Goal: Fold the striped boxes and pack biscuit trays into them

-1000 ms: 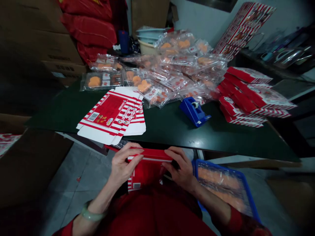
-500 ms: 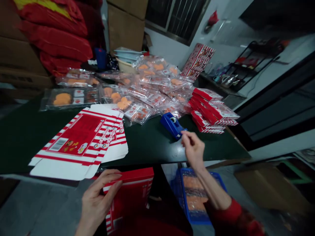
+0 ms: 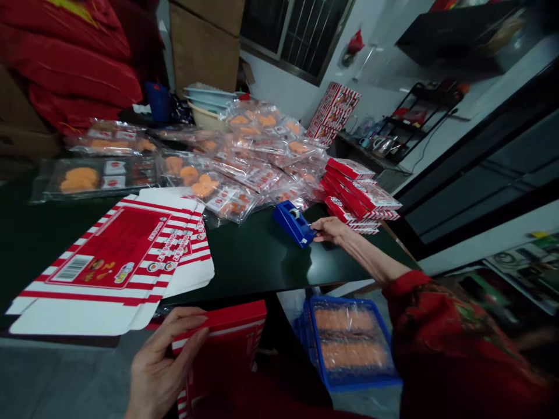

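Note:
My left hand (image 3: 159,364) grips the left end of a folded red-and-white carton (image 3: 225,343) held in my lap below the table edge. My right hand (image 3: 328,229) is stretched out across the dark green table (image 3: 257,256) to the front end of a blue tape dispenser (image 3: 292,222); its fingers are pinched together there, apparently on the tape end, which is too small to make out. A stack of flat red-and-white carton blanks (image 3: 117,262) lies on the table to the left.
Many clear packs of orange snacks (image 3: 244,169) cover the back of the table. Closed red cartons (image 3: 360,195) are stacked at its right end. A blue basket (image 3: 349,343) with wrapped packs sits on the floor. Red sacks (image 3: 74,64) and cardboard boxes stand behind.
My right hand left the carton in my lap and reached forward to the tape dispenser. My view swung up and right. My left hand kept hold of the carton.

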A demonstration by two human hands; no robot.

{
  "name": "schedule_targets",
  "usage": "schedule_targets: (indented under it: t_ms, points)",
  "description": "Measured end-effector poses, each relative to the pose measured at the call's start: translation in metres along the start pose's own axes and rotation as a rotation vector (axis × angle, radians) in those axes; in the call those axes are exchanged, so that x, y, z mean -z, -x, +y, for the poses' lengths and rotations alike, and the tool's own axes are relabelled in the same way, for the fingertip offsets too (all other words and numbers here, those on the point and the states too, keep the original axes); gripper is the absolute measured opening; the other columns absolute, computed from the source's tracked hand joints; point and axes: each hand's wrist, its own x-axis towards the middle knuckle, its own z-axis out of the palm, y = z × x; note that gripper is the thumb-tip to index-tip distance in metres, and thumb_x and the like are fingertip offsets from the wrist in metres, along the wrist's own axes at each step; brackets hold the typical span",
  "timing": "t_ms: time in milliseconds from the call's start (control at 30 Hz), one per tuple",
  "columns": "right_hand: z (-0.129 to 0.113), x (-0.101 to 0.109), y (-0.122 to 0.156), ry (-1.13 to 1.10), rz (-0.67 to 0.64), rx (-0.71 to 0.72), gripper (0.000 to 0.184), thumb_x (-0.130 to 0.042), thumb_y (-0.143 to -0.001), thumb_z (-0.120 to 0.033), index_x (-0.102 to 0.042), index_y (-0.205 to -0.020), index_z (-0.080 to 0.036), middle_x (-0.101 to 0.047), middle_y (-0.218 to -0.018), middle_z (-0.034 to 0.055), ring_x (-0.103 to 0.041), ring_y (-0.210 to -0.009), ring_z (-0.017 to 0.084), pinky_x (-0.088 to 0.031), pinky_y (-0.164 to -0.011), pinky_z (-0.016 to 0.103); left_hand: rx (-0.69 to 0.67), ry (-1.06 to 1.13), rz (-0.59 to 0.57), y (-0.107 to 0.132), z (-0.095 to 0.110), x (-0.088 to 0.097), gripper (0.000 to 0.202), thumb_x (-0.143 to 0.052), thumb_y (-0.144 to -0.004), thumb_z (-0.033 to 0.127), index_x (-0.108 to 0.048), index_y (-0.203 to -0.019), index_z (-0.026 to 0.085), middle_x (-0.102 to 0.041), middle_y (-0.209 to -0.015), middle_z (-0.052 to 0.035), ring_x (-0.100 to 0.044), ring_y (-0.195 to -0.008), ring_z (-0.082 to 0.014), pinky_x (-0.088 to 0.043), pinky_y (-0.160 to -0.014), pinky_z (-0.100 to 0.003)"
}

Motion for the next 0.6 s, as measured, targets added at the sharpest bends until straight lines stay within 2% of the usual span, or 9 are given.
schedule_targets:
  t_ms: [100,200,267,300,367,433,500,533,600]
  points:
    - [0.016,-0.003,0.008,-0.166,0.068,0.072,0.029,-0.055,-0.09,-0.031,-0.056,-0.113,-0.014,-0.06,-0.109,0.0072,-0.061,-0.091,0.017,-0.054,-0.076,0.036,-0.01,0.0,-0.007,-0.003,0.005,-0.003,0.004,-0.065,-0.078,0.025,-0.067,-0.081,0.024,-0.068,-0.083,-0.0003,-0.067,-0.073,-0.0128,-0.054,-0.067,-0.019]
    - [0.034,-0.007,0.019,-0.308,0.115,0.147,0.012,-0.053,-0.092,-0.023,-0.059,-0.092,-0.013,-0.061,-0.084,0.0018,-0.061,-0.074,0.011,-0.055,-0.067,0.028,-0.009,0.024,-0.017,-0.004,0.008,-0.006,0.004,-0.065,-0.077,0.024,-0.067,-0.08,0.023,-0.069,-0.083,-0.0008,-0.068,-0.072,-0.0132,-0.054,-0.065,-0.019]
    - [0.045,-0.011,0.024,-0.364,0.11,0.16,0.014,-0.052,-0.091,-0.02,-0.057,-0.08,-0.013,-0.057,-0.07,-0.0015,-0.058,-0.064,0.009,-0.055,-0.06,0.024,0.001,0.037,-0.017,-0.004,0.01,-0.008,0.004,-0.065,-0.077,0.024,-0.068,-0.08,0.023,-0.069,-0.084,-0.0014,-0.068,-0.073,-0.0134,-0.054,-0.066,-0.019]
    - [0.05,-0.014,0.025,-0.379,0.099,0.151,0.014,-0.052,-0.091,-0.02,-0.057,-0.08,-0.013,-0.057,-0.069,-0.002,-0.058,-0.062,0.008,-0.054,-0.058,0.023,0.005,0.04,-0.02,-0.004,0.01,-0.009,0.004,-0.065,-0.077,0.024,-0.068,-0.08,0.022,-0.07,-0.085,-0.0019,-0.068,-0.074,-0.0137,-0.054,-0.067,-0.02]
    - [0.057,-0.02,0.026,-0.388,0.071,0.119,0.014,-0.054,-0.091,-0.025,-0.059,-0.091,-0.012,-0.061,-0.08,0.0003,-0.06,-0.067,0.01,-0.054,-0.06,0.025,0.023,0.05,-0.046,-0.004,0.014,-0.01,0.007,-0.066,-0.076,0.025,-0.069,-0.082,0.022,-0.071,-0.089,-0.0035,-0.069,-0.076,-0.0149,-0.055,-0.068,-0.021]
    - [0.062,-0.024,0.025,-0.386,0.053,0.086,0.024,-0.054,-0.091,-0.03,-0.058,-0.107,-0.013,-0.062,-0.098,0.0047,-0.062,-0.079,0.013,-0.054,-0.067,0.03,0.047,0.061,-0.092,-0.005,0.018,-0.01,0.009,-0.066,-0.076,0.027,-0.069,-0.083,0.021,-0.073,-0.092,-0.0053,-0.07,-0.078,-0.0168,-0.056,-0.069,-0.023]
    - [0.064,-0.026,0.027,-0.38,0.042,0.063,0.029,-0.054,-0.091,-0.032,-0.056,-0.113,-0.014,-0.061,-0.106,0.0065,-0.062,-0.086,0.015,-0.054,-0.072,0.033,0.062,0.054,-0.106,-0.006,0.025,-0.011,0.01,-0.066,-0.077,0.028,-0.07,-0.081,0.02,-0.073,-0.091,-0.0061,-0.07,-0.079,-0.0179,-0.057,-0.07,-0.025]
    - [0.064,-0.027,0.031,-0.378,0.039,0.057,0.027,-0.054,-0.091,-0.031,-0.057,-0.111,-0.014,-0.061,-0.103,0.0059,-0.062,-0.083,0.014,-0.054,-0.07,0.032,0.061,0.045,-0.091,-0.007,0.029,-0.011,0.01,-0.066,-0.077,0.028,-0.07,-0.08,0.02,-0.074,-0.089,-0.0059,-0.07,-0.079,-0.018,-0.058,-0.071,-0.026]
    - [0.063,-0.029,0.047,-0.382,0.032,0.073,0.018,-0.054,-0.091,-0.028,-0.059,-0.096,-0.012,-0.061,-0.083,0.0017,-0.058,-0.064,0.009,-0.05,-0.056,0.023,0.059,0.018,-0.028,-0.008,0.037,-0.012,0.009,-0.066,-0.077,0.027,-0.07,-0.081,0.019,-0.074,-0.086,-0.0053,-0.07,-0.079,-0.0179,-0.058,-0.073,-0.028]
